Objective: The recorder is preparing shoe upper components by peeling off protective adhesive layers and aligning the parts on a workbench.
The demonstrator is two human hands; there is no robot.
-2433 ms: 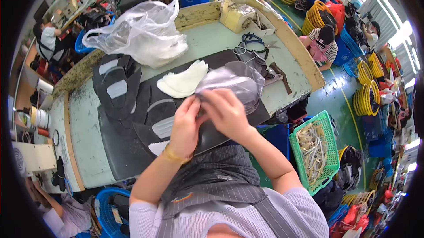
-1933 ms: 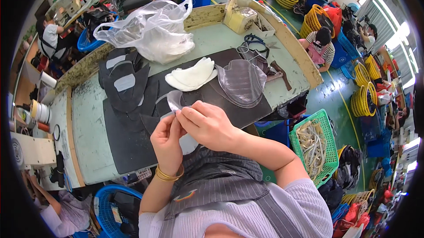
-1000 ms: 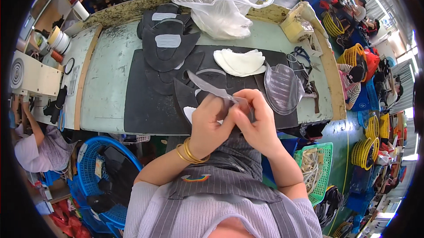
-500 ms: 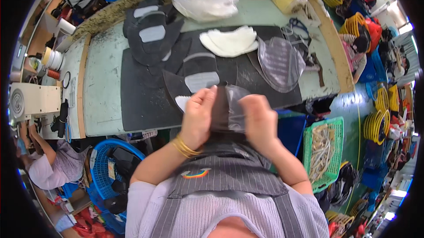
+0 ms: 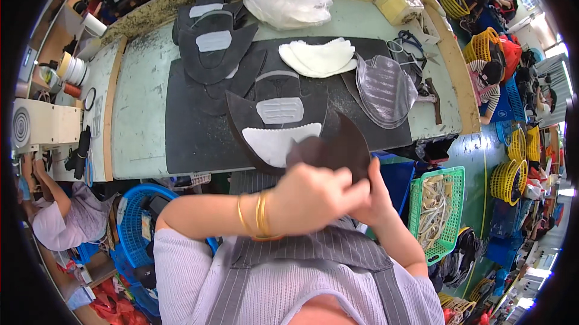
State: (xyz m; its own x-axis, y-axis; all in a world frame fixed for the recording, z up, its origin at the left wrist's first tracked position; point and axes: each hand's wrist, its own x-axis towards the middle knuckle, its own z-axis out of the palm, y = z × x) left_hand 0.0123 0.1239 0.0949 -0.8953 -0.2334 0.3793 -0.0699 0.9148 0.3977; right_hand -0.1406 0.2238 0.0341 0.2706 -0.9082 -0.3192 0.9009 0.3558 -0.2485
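Observation:
A dark brown, curved flat piece, shaped like a shoe upper, is raised at the near edge of the table. My right hand grips its right side, with the thumb along the edge. Closed and smeared by motion, my left hand crosses in front of the piece's lower part; whatever its curled fingers hold is hidden. Just beyond, a black shoe-upper piece lies on the black mat, with a white serrated-edge patch and a grey patch on it.
More black upper pieces overlap at the mat's far left. White pads, shiny grey pieces, scissors and a hammer lie farther right. A clear plastic bag is at the back; a green basket stands beside me.
My left hand has swung right and nearer to me, its forearm now lying across my front. The piece has turned and shifted right, uncovering the white patch; my right hand now grips its side.

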